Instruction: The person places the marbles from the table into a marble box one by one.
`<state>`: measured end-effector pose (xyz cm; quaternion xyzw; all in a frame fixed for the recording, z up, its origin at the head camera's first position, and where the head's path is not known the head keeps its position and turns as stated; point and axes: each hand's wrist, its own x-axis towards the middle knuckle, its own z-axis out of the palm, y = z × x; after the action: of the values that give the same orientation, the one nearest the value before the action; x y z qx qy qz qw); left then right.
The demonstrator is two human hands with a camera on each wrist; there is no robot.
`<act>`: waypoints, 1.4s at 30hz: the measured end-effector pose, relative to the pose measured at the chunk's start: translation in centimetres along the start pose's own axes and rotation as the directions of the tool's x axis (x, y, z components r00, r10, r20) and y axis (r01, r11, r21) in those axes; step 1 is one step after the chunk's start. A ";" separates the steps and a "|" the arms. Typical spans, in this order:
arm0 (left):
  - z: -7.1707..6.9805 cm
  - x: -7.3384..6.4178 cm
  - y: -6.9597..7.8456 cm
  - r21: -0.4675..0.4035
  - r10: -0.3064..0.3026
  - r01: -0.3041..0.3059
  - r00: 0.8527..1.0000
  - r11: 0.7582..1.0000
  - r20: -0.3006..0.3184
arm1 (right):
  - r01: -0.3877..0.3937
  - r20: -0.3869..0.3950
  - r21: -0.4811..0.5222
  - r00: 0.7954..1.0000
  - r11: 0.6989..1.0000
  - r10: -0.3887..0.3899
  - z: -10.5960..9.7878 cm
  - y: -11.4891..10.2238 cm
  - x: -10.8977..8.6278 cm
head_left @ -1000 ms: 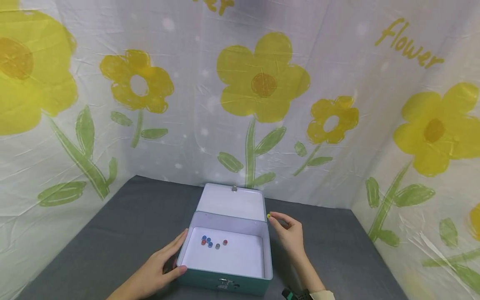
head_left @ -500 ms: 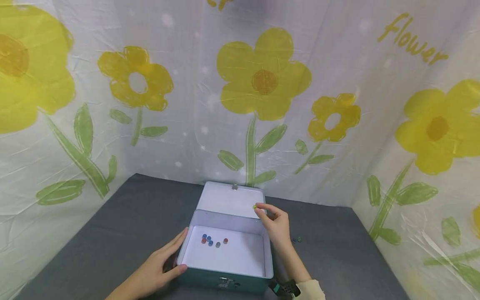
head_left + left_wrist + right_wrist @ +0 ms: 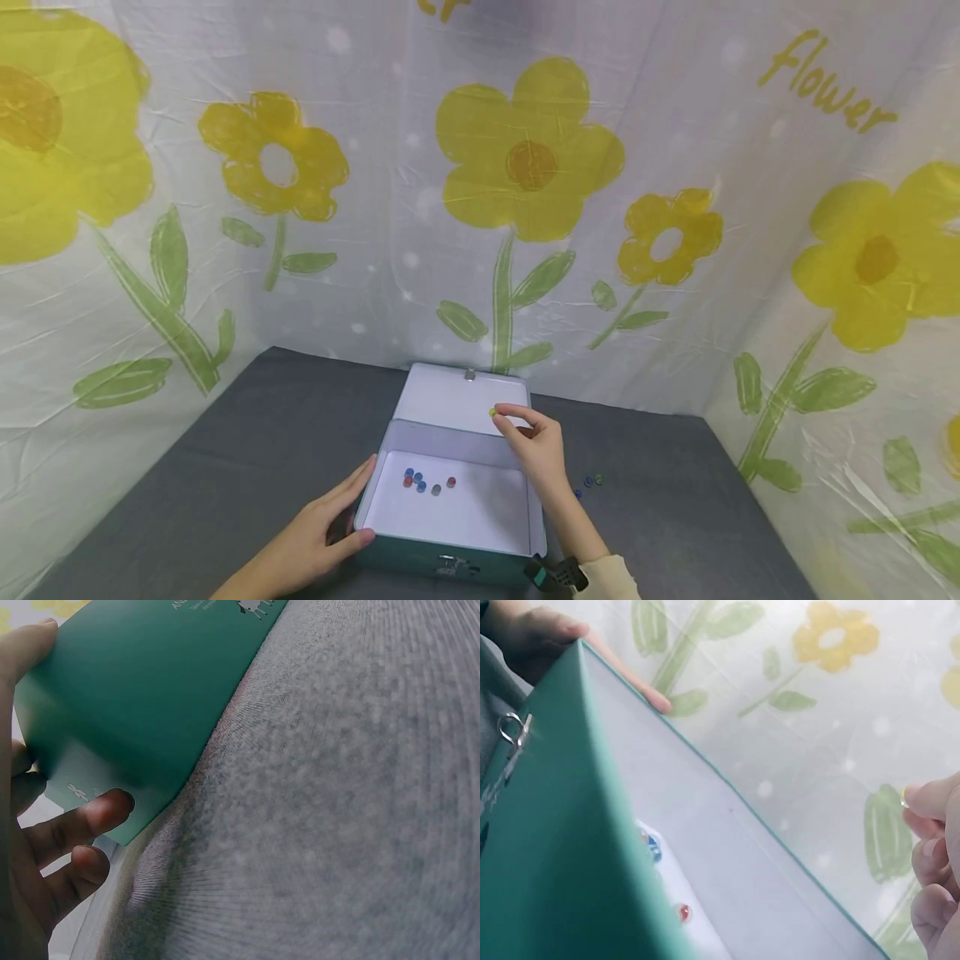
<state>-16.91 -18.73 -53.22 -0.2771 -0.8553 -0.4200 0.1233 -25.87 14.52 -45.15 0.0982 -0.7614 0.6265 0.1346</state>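
Observation:
A green hinged tin box (image 3: 534,533) with a white interior stands open in the head view, its lid (image 3: 442,400) laid back. My right hand (image 3: 542,450) is above the box's back right side, pinching a small yellow bead (image 3: 492,412) between thumb and index finger. In the right wrist view, the yellow bead (image 3: 904,797) is mostly covered by the fingertips. My left hand (image 3: 318,525) rests at the box's front left corner, thumb on the front rim, straight fingers along the left side. Blue beads (image 3: 418,477), red beads (image 3: 451,482) and a greyish bead (image 3: 437,490) lie inside, left of centre.
Blue beads (image 3: 588,481) and a green bead (image 3: 598,479) lie on the dark grey cloth (image 3: 675,517) right of the box, partly behind my forearm. A flower-printed curtain (image 3: 375,292) closes off the back and sides. My right wrist wears a black band (image 3: 555,573).
My right hand has moved left with the yellow bead, from beside the box's right edge to over the lid. Beads on the cloth have come into view. My left hand stays put.

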 end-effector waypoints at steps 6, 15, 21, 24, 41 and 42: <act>0.0 0.0 0.1 -0.004 -0.004 0.004 1.000 1.000 -0.001 | 0.018 0.024 -0.011 1.000 1.000 -0.018 0.9 -0.4 -0.2; -0.1 0.0 0.2 -0.011 -0.017 0.017 1.000 1.000 0.009 | 0.029 0.091 -0.015 0.995 0.999 -0.028 1.9 -0.4 -0.7; -0.4 -0.1 0.5 0.011 -0.012 0.012 1.000 1.000 0.007 | 0.020 0.121 -0.017 0.992 1.000 -0.018 2.1 0.0 -0.9; -0.5 0.0 0.7 0.020 -0.012 0.012 1.000 1.000 0.011 | 0.015 0.132 -0.049 0.991 0.999 -0.009 2.1 0.1 -1.0; 0.1 0.0 -0.3 0.011 -0.012 0.012 1.000 1.000 -0.003 | 0.003 0.181 -0.239 0.983 0.971 0.042 2.2 0.0 -1.4; 0.2 0.0 -0.3 0.010 -0.010 0.010 1.000 1.000 -0.004 | 0.001 0.174 -0.238 0.984 0.971 0.041 2.2 0.0 -1.4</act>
<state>-17.10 -18.78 -53.54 -0.2711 -0.8587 -0.4167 0.1242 -24.76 12.35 -46.03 0.1293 -0.8406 0.5212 0.0703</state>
